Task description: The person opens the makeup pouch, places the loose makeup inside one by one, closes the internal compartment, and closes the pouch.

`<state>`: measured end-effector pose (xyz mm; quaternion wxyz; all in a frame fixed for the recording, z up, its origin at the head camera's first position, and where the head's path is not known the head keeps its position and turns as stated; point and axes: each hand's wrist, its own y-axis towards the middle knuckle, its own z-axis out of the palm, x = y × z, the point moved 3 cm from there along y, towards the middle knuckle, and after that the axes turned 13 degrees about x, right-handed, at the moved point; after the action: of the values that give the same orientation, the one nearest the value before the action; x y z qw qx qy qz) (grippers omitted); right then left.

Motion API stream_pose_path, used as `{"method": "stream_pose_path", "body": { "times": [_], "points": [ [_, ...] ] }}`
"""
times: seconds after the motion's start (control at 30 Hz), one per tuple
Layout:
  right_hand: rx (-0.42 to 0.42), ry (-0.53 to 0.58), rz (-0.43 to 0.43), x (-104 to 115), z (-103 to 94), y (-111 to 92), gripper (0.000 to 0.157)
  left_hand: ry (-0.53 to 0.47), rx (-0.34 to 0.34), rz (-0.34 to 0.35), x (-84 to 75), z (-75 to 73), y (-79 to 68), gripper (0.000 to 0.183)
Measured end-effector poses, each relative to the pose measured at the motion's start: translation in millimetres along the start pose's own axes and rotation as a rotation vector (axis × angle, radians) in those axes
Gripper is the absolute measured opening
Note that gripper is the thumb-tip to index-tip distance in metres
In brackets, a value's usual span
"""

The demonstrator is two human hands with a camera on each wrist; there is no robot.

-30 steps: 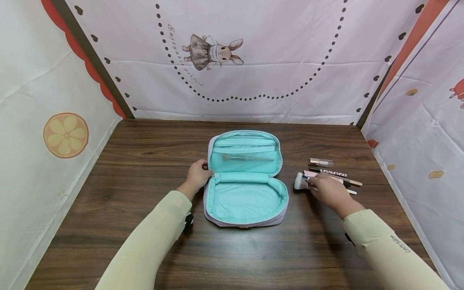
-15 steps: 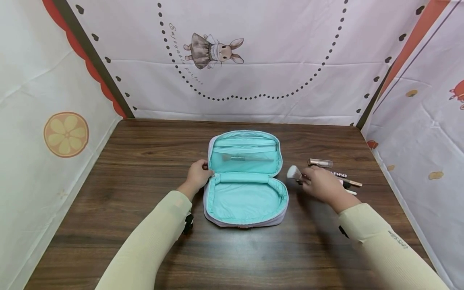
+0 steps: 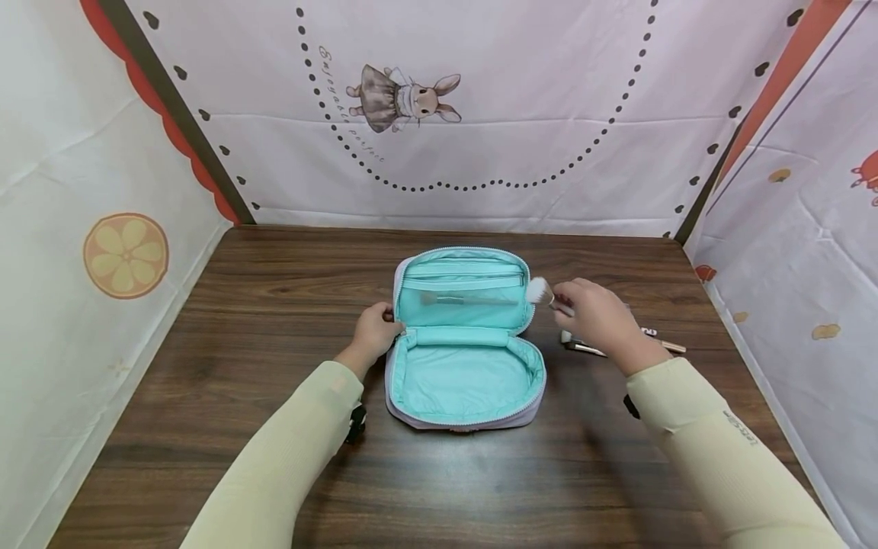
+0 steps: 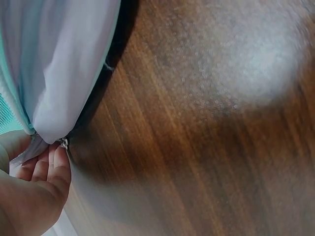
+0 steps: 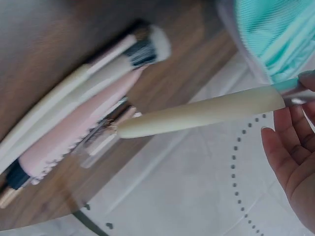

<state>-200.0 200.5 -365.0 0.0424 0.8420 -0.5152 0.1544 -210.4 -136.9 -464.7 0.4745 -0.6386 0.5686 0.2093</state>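
So, clock used: the one open pouch (image 3: pixel 466 381) is the hub, with 12 towards the far edge of the table (image 3: pixel 288 286).
Sleeves: two, both pale; left sleeve (image 3: pixel 274 457) at 8, right sleeve (image 3: pixel 713 457) at 4.
Sleeve lettering: dark, running along the right sleeve; it seems to begin "Lets", the rest too small to read surely.
Left hand (image 3: pixel 373 332): one, at 9, thumb and fingers pinching the pouch's edge near the fold, beside one metal zip pull (image 4: pixel 64 143).
Right hand (image 3: pixel 604 319): one, at 3, fingers gripping the held brush (image 5: pixel 206 115) by its silvery neck.
Held brush: one, cream handle, white bristles pointing to 10; raised above the table. Whether it touches the pouch's rim, I cannot tell.
Pouch halves: two, at 6 and 12, turquoise inside, lilac outside.
Pocketed brush (image 3: pixel 456 299): one, behind mesh in the 12 half, lying crosswise, bristles towards 9.
Loose pieces: at 3, partly hidden by the right hand; two loose brushes (image 5: pixel 106 72), one pink piece (image 5: pixel 81 125) with a dark end, one clear tube (image 5: pixel 101 146), one gold-tipped stick (image 5: pixel 9 196).
Backdrop (image 3: pixel 535 76): one rabbit (image 3: pixel 405 99) between 11 and 12, one citrus slice (image 3: pixel 126 255) between 9 and 10.
Backdrop writing: "Enjoyable perfect", in script, turned sideways, at 11.
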Motion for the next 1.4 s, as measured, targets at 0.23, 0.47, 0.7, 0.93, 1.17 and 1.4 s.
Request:
{"method": "stream_pose_path", "body": {
  "times": [0.23, 0.47, 0.7, 0.93, 1.17, 1.4],
  "points": [
    [0.008, 0.121, -0.011, 16.0, -11.4, 14.0, 0.019, 0.008, 0.001, -0.003, -0.2, 0.9, 0.4, 0.033],
    [0.016, 0.195, -0.04, 36.0, -22.7, 30.1, 0.024, 0.007, 0.001, -0.009, -0.5, 0.8, 0.2, 0.032],
    [-0.024, 0.207, -0.077, 52.3, -28.8, 45.2, 0.022, 0.012, -0.002, -0.014, 0.1, 0.6, 0.6, 0.03],
    [-0.053, 0.233, -0.11, 67.6, -34.2, 57.1, 0.022, 0.014, -0.005, -0.006, -1.0, 1.0, 0.5, 0.031],
    [-0.074, 0.249, -0.172, 79.8, -37.3, 66.8, 0.019, 0.02, -0.007, -0.009, -0.7, 1.3, 1.1, 0.031],
    [-0.074, 0.279, -0.213, 88.0, -37.1, 78.6, 0.014, 0.021, 0.0, -0.015, -1.8, 1.5, 1.8, 0.031]
  ]
}}
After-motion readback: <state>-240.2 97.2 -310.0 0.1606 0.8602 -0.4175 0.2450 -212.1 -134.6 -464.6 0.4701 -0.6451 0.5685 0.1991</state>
